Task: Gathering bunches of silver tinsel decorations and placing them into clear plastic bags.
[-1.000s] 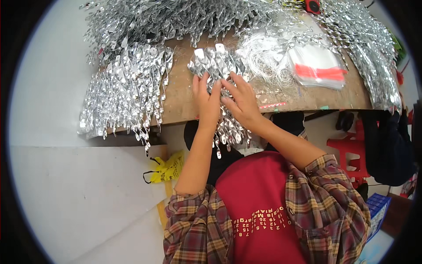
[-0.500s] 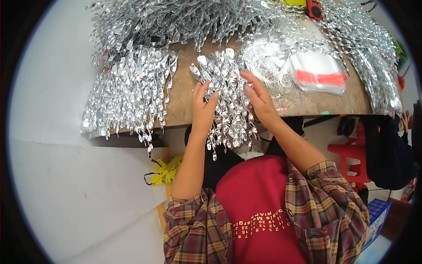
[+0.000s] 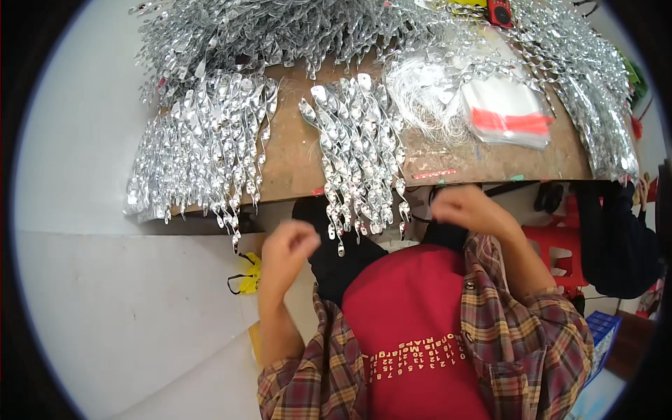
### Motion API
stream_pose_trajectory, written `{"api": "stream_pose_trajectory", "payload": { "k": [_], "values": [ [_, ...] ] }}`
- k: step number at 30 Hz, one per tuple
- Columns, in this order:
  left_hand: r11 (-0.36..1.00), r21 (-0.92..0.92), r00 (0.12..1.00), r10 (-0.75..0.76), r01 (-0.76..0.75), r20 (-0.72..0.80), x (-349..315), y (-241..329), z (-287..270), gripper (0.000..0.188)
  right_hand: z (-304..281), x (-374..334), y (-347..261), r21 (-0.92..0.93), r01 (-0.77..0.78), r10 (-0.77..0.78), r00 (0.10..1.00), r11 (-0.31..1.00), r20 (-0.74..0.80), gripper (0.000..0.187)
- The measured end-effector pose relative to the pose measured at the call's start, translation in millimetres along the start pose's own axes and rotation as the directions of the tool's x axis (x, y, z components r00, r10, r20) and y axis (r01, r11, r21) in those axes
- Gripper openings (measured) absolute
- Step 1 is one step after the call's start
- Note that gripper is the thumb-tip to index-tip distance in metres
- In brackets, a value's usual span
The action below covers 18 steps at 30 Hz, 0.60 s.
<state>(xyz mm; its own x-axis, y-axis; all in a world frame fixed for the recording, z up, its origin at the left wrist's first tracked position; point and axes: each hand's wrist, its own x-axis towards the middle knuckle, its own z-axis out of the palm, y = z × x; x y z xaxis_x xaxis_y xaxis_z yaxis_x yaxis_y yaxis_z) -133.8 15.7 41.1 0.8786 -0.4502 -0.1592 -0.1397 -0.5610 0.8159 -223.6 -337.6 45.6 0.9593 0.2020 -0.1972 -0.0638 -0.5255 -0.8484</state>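
Note:
A bundle of twisted silver spiral strips (image 3: 357, 154) lies on the brown table (image 3: 290, 168), its lower ends hanging over the front edge. To its left and below the edge, my left hand (image 3: 288, 248) is in the air with curled fingers, slightly blurred. My right hand (image 3: 465, 208) hovers at the right, just off the table edge, its fingers also folded in. Neither hand touches the bundle, and nothing shows in either one. Another group of silver spiral strips (image 3: 210, 147) drapes over the table's left edge.
A large heap of silver strips (image 3: 280, 31) covers the table's back. White string (image 3: 427, 98) and clear plastic bags (image 3: 507, 112) with a red band lie to the right. More strips (image 3: 595, 105) hang there, near a red device (image 3: 500, 12). A red stool (image 3: 560, 255) stands below.
Both hands have come off the spiral strips and drawn back toward my body, the left one down and leftward, the right one down and rightward. Their fingers have curled. The bundle stays in place.

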Motion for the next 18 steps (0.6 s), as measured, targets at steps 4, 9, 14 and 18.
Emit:
{"api": "stream_pose_trajectory", "payload": {
  "k": [4,9,14,18],
  "values": [
    [0.993,0.08,0.836,0.025,-0.082,0.548,-24.4,-9.6,19.6,0.03,50.9,-21.7,16.6,-0.136,0.279,-0.228,0.924,0.951,0.307,0.028],
    [0.96,0.115,0.879,0.182,-0.256,0.441,-10.2,-9.8,42.9,0.033,71.7,-2.3,22.2,-0.295,0.287,-0.247,0.954,0.911,0.168,0.035],
    [0.95,0.175,0.891,0.163,-0.257,0.424,0.5,4.5,36.6,0.031,49.1,0.9,16.0,-0.231,0.221,-0.195,0.972,0.947,0.132,0.031],
    [0.986,-0.097,0.769,-0.043,0.135,0.638,-2.4,21.4,-6.4,0.026,6.6,2.7,11.9,-0.138,0.053,-0.042,0.995,0.989,0.087,0.026]
  ]
}}
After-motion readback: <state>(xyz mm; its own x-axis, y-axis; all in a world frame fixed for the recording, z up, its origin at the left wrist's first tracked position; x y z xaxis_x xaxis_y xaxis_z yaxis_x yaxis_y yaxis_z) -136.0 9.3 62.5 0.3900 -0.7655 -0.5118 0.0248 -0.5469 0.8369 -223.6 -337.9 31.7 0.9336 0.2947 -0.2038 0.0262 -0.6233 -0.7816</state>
